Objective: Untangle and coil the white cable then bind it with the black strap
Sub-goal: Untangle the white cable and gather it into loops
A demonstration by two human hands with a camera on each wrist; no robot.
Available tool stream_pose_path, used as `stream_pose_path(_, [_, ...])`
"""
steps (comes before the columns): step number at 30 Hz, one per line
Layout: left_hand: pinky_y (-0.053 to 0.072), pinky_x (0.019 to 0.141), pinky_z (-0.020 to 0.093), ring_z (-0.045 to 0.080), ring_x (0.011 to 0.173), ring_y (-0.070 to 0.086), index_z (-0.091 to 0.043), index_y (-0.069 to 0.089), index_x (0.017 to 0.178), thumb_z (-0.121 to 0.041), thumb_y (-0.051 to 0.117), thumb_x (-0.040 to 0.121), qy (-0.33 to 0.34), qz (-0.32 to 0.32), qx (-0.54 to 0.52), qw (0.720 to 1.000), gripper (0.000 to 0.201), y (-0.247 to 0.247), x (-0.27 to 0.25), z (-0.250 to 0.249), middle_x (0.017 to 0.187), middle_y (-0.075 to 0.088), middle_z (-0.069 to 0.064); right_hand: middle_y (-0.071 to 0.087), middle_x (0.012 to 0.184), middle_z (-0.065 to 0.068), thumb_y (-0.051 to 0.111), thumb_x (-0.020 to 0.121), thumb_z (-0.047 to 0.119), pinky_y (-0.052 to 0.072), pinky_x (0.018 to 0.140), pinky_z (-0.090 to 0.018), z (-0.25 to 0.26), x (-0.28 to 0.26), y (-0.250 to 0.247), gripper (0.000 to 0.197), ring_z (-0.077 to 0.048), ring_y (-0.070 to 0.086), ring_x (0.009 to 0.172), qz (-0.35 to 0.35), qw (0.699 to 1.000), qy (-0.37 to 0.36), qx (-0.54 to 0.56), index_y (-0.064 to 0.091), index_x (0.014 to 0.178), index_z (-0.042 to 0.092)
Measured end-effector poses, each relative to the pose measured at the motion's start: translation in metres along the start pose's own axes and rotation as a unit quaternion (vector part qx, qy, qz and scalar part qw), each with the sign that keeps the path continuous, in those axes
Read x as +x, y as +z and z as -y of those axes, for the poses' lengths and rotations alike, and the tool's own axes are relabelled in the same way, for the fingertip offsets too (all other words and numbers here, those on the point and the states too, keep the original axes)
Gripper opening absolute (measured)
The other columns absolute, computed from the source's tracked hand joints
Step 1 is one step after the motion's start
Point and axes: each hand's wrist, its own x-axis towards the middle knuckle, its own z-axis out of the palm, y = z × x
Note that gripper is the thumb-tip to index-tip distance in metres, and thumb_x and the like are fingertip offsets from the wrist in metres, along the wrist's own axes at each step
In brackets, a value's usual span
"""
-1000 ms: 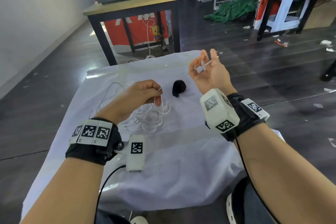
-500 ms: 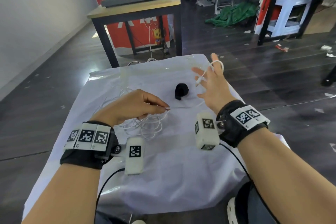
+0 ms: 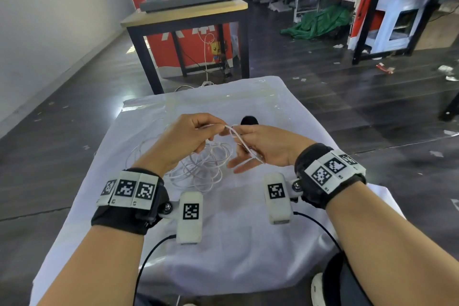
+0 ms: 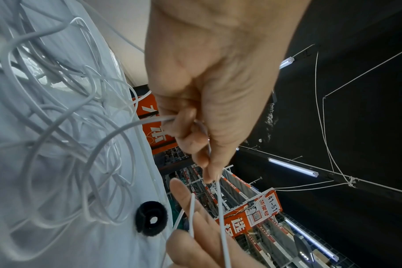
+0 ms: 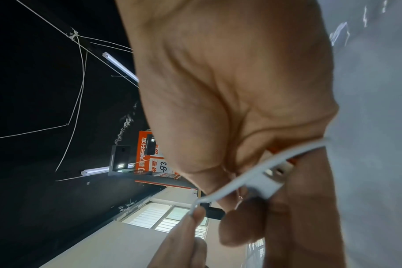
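The white cable [image 3: 203,166] lies in a loose tangle on the white cloth, with one strand lifted to my hands. My left hand [image 3: 222,128] hovers above the tangle and pinches that strand between thumb and fingertips [image 4: 208,163]. Just to its right, my right hand [image 3: 238,146] holds the cable's plug end [image 5: 267,183] against its palm, and the cable runs across its extended fingers. The rolled black strap [image 3: 249,120] sits on the cloth behind my right hand, partly hidden; in the left wrist view the black strap [image 4: 151,220] lies beside the cable tangle [image 4: 57,127].
The small table's white cloth [image 3: 223,243] drops off at all sides to a dark floor. Beyond it stands a wooden-topped table [image 3: 188,15] with a grey board on it. Shelves and a green tarp [image 3: 320,21] are far back right.
My right hand has come down and left from a raised position to meet my left hand. My left hand has lifted its strand off the tangle towards it.
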Motion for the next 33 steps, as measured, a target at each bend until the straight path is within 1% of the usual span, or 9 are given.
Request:
stream_pose_path(2, [0.037, 0.048, 0.014, 0.008, 0.047, 0.043, -0.029, 0.073, 0.087, -0.03, 0.066, 0.087, 0.005, -0.043, 0.009, 0.999, 0.007, 0.001, 0.002, 0.004, 0.072, 0.062, -0.004, 0.048, 0.057, -0.004, 0.034, 0.101, 0.008, 0.056, 0.059, -0.025, 0.001, -0.001, 0.002, 0.032, -0.02, 0.064, 0.06, -0.008, 1.0, 0.006, -0.027, 0.053, 0.127, 0.011])
stream_pose_path(5, [0.04, 0.05, 0.009, 0.003, 0.051, 0.051, -0.029, 0.07, 0.092, -0.027, 0.067, 0.087, 0.02, -0.065, 0.033, 0.997, 0.006, 0.003, 0.005, 0.007, 0.088, 0.068, -0.006, 0.038, 0.056, 0.003, 0.032, 0.102, 0.013, 0.023, 0.038, -0.014, 0.001, 0.001, 0.0, 0.031, -0.006, 0.036, 0.041, 0.0, 0.998, 0.001, -0.064, 0.056, 0.123, 0.01])
stream_pose_path(8, [0.042, 0.054, 0.011, 0.002, 0.057, 0.056, -0.03, 0.068, 0.102, -0.017, 0.065, 0.088, 0.032, -0.042, 0.038, 0.998, 0.019, 0.003, 0.004, 0.007, 0.097, 0.068, -0.009, 0.032, 0.056, 0.003, 0.032, 0.102, 0.021, 0.013, 0.038, -0.016, 0.003, 0.0, -0.001, 0.033, -0.005, 0.022, 0.038, 0.026, 0.998, 0.002, -0.053, 0.06, 0.118, 0.013])
stream_pose_path(13, [0.049, 0.063, 0.016, 0.004, 0.068, 0.06, -0.025, 0.071, 0.103, -0.002, 0.057, 0.09, 0.036, 0.03, 0.025, 0.999, 0.03, 0.005, 0.002, 0.005, 0.087, 0.071, -0.002, 0.029, 0.055, 0.003, 0.031, 0.1, 0.048, 0.008, 0.044, -0.02, 0.005, -0.002, -0.001, 0.048, -0.005, 0.018, 0.039, 0.035, 0.999, -0.009, -0.028, 0.063, 0.095, 0.014])
stream_pose_path(16, [0.049, 0.063, 0.015, 0.005, 0.072, 0.064, -0.021, 0.072, 0.1, -0.005, 0.054, 0.092, 0.024, 0.041, 0.003, 0.999, 0.025, 0.003, 0.003, 0.006, 0.087, 0.072, -0.003, 0.027, 0.053, 0.006, 0.034, 0.102, 0.041, 0.011, 0.042, -0.019, 0.005, -0.003, 0.0, 0.042, -0.005, 0.018, 0.039, 0.062, 0.995, -0.013, -0.073, 0.061, 0.1, 0.008])
stream_pose_path(21, [0.049, 0.063, 0.014, 0.005, 0.069, 0.06, -0.019, 0.072, 0.098, -0.014, 0.056, 0.094, 0.014, 0.034, -0.021, 0.999, 0.017, 0.0, 0.003, 0.008, 0.082, 0.07, -0.005, 0.027, 0.052, 0.005, 0.034, 0.103, 0.032, 0.01, 0.041, -0.02, 0.006, -0.004, -0.002, 0.039, -0.004, 0.019, 0.037, 0.074, 0.996, -0.014, -0.057, 0.06, 0.089, 0.007])
stream_pose_path(24, [0.05, 0.066, 0.015, 0.005, 0.07, 0.061, -0.015, 0.071, 0.096, -0.022, 0.057, 0.094, 0.002, 0.027, -0.041, 0.999, 0.016, -0.002, 0.003, 0.01, 0.086, 0.071, -0.004, 0.027, 0.05, 0.005, 0.036, 0.102, 0.03, 0.011, 0.038, -0.019, 0.008, -0.005, -0.007, 0.036, -0.004, 0.018, 0.036, 0.037, 0.998, -0.043, 0.007, 0.057, 0.082, 0.009])
stream_pose_path(29, [0.053, 0.085, 0.03, 0.012, 0.078, 0.065, -0.013, 0.071, 0.095, -0.022, 0.061, 0.092, -0.011, -0.003, -0.032, 0.999, 0.015, -0.007, 0.009, 0.015, 0.086, 0.074, 0.0, 0.029, 0.048, 0.006, 0.035, 0.103, 0.029, 0.013, 0.034, -0.016, 0.012, -0.006, -0.017, 0.035, -0.003, 0.021, 0.034, -0.053, 0.986, -0.092, 0.126, 0.052, 0.08, 0.01])
stream_pose_path(33, [0.057, 0.082, 0.026, 0.013, 0.077, 0.067, -0.014, 0.071, 0.098, -0.021, 0.054, 0.096, 0.003, -0.023, -0.078, 0.997, 0.018, 0.0, 0.008, 0.009, 0.084, 0.073, 0.003, 0.03, 0.051, 0.006, 0.034, 0.103, 0.03, 0.015, 0.034, -0.016, 0.009, -0.004, -0.019, 0.036, -0.004, 0.023, 0.036, -0.061, 0.985, -0.094, 0.133, 0.055, 0.084, 0.008])
